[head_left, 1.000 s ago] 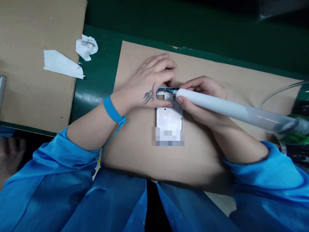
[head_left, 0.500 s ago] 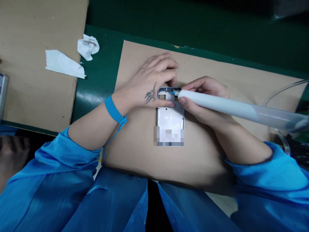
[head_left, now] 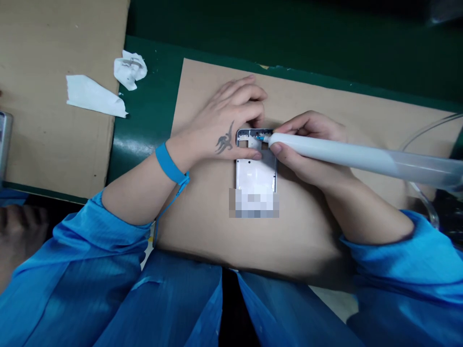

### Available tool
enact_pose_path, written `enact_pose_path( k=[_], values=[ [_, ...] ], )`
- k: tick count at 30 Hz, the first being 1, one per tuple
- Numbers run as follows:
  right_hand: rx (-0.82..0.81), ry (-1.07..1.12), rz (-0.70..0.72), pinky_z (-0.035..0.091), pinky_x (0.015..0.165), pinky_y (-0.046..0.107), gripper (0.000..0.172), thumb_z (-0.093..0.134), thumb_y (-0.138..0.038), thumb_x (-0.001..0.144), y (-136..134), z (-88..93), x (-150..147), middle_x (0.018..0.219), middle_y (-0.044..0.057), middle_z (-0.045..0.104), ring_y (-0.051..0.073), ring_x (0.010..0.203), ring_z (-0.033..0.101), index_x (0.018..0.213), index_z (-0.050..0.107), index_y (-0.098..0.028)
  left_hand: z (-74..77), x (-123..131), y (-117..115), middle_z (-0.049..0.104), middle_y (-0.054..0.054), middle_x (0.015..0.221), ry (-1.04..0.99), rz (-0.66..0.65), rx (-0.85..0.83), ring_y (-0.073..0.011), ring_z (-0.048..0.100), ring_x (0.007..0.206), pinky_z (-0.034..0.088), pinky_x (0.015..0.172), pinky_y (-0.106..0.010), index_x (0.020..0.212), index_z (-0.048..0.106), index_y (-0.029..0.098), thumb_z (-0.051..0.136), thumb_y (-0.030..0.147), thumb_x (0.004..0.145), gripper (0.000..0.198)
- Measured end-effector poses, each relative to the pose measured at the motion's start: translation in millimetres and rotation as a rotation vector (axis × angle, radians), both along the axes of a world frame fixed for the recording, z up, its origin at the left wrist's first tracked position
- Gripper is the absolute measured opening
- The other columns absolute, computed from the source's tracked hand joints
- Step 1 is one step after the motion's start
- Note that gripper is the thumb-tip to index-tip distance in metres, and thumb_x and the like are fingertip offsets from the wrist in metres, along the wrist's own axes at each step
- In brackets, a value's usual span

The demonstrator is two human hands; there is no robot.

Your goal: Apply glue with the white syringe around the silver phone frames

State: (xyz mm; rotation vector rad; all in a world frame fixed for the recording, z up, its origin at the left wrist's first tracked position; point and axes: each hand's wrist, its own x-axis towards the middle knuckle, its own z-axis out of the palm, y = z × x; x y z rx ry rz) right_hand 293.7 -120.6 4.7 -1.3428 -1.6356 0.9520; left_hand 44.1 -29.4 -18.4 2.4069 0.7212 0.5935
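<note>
Mid-frame, our half-curled left hand (head_left: pixel 233 118) holds the housing (head_left: pixel 255 174), thumb across, likely for steadiness; our right hand (head_left: pixel 307 167) pinches the syringe (head_left: pixel 343 153) up front, seemingly for aim.

Phone frame (head_left: pixel 256 174) pixelated at lower end; syringe (head_left: pixel 361 155) cut off by right edge.

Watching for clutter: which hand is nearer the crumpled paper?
Left. The left hand, on the phone frame, lies right of the crumpled paper; the right hand, holding the syringe, is farther right.
</note>
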Motion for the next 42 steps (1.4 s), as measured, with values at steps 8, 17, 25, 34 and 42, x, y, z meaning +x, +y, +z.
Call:
enact_pose_path(
  k=[8,17,25,34,42],
  values=[
    [0.017,0.002,-0.045,0.052,0.058,0.039,0.036,0.095,-0.061,0.089,2,-3.8,1,0.085,0.005,0.077,0.021,0.068,0.066,0.094,0.077,-0.03,4.4,-1,-1,0.067,-0.011,0.158,0.022,-0.014,0.008,-0.0441,0.044,0.17,0.038,0.142,-0.072,0.113,0.076,0.035,0.083,0.075,0.086,0.049],
    [-0.023,0.007,-0.062,0.05,0.059,0.044,0.038,0.095,-0.067,0.088,1,-6.8,5,0.089,0.007,0.08,0.024,0.068,0.066,0.094,0.077,-0.034,-5.4,0,3,0.068,-0.006,0.158,0.0,-0.011,0.004,-0.0447,0.042,0.171,0.038,0.141,-0.075,0.115,0.079,0.04,0.082,0.079,0.084,0.05],
    [-0.044,0.027,-0.082,0.051,0.06,0.042,0.038,0.096,-0.062,0.088,1,-7.1,5,0.09,0.005,0.081,0.021,0.064,0.066,0.096,0.076,-0.031,7.1,-1,-2,0.07,-0.006,0.158,0.012,0.001,-0.037,-0.0438,0.043,0.171,0.037,0.143,-0.074,0.113,0.081,0.041,0.085,0.078,0.083,0.048],
    [-0.001,0.052,-0.086,0.05,0.058,0.042,0.039,0.097,-0.063,0.088,1,-8.5,4,0.088,0.005,0.082,0.021,0.062,0.066,0.095,0.076,-0.031,7.1,0,-2,0.071,-0.004,0.155,0.011,0.004,-0.031,-0.0445,0.044,0.171,0.038,0.142,-0.075,0.115,0.081,0.043,0.087,0.076,0.082,0.047],
    [-0.003,0.027,-0.071,0.054,0.06,0.042,0.038,0.094,-0.065,0.092,2,-6.9,4,0.091,0.004,0.081,0.021,0.065,0.067,0.096,0.076,-0.032,6.3,0,0,0.071,-0.003,0.156,0.01,-0.005,-0.036,-0.0439,0.044,0.171,0.035,0.145,-0.074,0.117,0.081,0.045,0.085,0.077,0.083,0.047]
  ],
)
